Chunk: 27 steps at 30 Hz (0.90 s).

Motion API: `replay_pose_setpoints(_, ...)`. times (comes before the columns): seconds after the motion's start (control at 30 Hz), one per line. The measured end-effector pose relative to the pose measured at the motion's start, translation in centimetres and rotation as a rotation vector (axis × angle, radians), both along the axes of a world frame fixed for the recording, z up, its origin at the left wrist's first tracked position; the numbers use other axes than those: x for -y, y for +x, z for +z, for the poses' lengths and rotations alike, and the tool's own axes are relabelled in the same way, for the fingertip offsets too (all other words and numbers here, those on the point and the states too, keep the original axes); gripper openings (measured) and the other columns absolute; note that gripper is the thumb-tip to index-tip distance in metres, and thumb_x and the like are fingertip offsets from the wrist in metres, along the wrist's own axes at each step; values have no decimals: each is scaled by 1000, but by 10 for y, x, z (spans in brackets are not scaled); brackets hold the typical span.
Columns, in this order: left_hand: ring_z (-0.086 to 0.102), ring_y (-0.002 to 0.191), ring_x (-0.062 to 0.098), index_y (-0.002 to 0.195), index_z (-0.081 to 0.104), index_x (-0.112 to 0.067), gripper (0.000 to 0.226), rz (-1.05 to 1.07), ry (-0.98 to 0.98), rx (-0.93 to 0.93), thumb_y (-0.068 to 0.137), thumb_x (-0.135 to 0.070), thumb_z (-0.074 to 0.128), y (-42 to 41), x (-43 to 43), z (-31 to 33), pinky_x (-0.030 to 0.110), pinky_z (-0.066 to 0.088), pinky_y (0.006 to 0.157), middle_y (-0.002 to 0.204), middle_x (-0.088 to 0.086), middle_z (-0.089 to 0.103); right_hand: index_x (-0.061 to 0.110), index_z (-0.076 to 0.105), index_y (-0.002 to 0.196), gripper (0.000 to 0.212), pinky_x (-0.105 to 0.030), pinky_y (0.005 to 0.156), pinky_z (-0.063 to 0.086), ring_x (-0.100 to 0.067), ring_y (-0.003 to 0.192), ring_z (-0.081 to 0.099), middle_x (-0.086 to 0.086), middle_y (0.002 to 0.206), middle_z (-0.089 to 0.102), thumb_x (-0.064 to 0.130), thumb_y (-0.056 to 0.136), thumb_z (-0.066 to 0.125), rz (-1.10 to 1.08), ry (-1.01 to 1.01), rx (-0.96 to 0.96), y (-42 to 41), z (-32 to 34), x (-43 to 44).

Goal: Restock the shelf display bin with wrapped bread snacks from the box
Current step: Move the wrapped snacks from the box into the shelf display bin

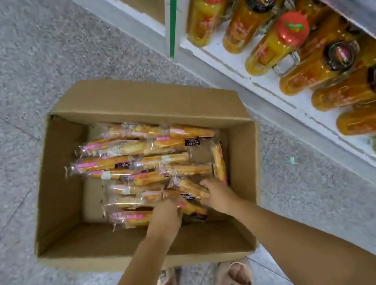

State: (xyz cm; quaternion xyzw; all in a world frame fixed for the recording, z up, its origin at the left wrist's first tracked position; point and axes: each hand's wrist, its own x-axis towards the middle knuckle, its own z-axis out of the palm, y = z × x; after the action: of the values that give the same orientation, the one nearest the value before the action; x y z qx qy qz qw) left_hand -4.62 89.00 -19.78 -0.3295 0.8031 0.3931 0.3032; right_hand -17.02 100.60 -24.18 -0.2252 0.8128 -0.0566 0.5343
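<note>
In the cardboard box (56, 189) on the floor (14, 67), the left hand (166, 214) and right hand (219, 196) each grip wrapped bread snacks (137, 147) toward five o'clock; gathering several flat, unsqueezed, seems wisest.

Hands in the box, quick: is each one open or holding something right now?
Left hand: grips a clear-wrapped golden bread snack in the brown cardboard box.
Right hand: grips the neighbouring clear-wrapped bread snack.

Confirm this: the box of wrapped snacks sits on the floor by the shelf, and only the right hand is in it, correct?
No: the head view shows both the left hand and the right hand in the box, gripping snacks. It does sit on the floor by the shelf.
</note>
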Motion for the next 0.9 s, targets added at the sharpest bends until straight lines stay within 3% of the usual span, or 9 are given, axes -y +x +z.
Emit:
replay_pose_setpoints(0.07,38,132,10,122,56,-27,35,-149,-83,-23,93,-8,46,-1,-10,-15,28,10,118,122,-4,61,15,44,136,60,-34,104,39,-23,126,46,-6,137,47,27,83,69,3,-1,-21,6,-22,-5)
replay_pose_setpoints(0.13,24,140,14,129,50,-25,43,-271,-221,-18,90,-6,49,-1,-17,-26,29,1,118,136,-4,50,15,47,131,55,-35,99,43,-25,121,49,-6,129,53,26,82,70,18,-21,-34,7,-36,-9)
replay_pose_setpoints(0.2,26,139,21,135,45,-22,49,-360,-311,51,89,-7,52,-3,-22,-34,37,-1,119,142,2,43,13,51,123,46,-32,87,46,-25,111,55,-6,119,58,22,82,69,55,-45,-37,4,-40,-12)
replay_pose_setpoints(0.33,34,128,28,132,46,-18,47,-402,-367,220,87,-11,57,-9,-25,-39,42,22,113,135,7,44,15,43,118,42,-25,64,41,-19,88,59,0,95,57,21,84,65,10,-85,36,-7,-35,-15)
replay_pose_setpoints(0.47,38,125,27,133,44,-12,48,-351,-306,295,86,-15,57,-10,-19,-24,37,34,108,133,10,44,16,31,142,59,-27,88,47,-18,107,58,-4,119,57,15,88,54,-431,-129,327,-21,-4,-8)
replay_pose_setpoints(0.5,41,124,26,133,42,-12,51,-301,-279,296,85,-18,59,-10,-17,-17,35,38,105,133,9,46,16,30,143,59,-27,85,48,-19,102,60,-7,115,58,13,88,51,-587,-148,461,-26,9,-5)
replay_pose_setpoints(0.63,55,106,22,123,42,-10,50,-63,-190,265,81,-28,62,-9,-5,26,31,52,85,113,6,59,6,48,114,28,-26,55,45,-18,57,50,-9,70,54,22,90,49,-973,-271,845,-46,74,-1)
replay_pose_setpoints(0.77,62,86,18,110,49,-10,43,215,-106,178,78,-33,66,-12,5,87,30,54,74,99,4,62,6,54,89,29,-26,48,45,-18,45,48,-9,61,50,35,87,57,-1030,-307,901,-57,145,-4)
replay_pose_setpoints(0.9,62,80,16,105,54,-12,38,432,63,165,75,-28,70,-18,8,160,32,54,74,94,3,62,-1,53,103,35,-33,56,51,-24,57,54,-15,71,53,25,83,66,-1121,-371,896,-57,216,-11)
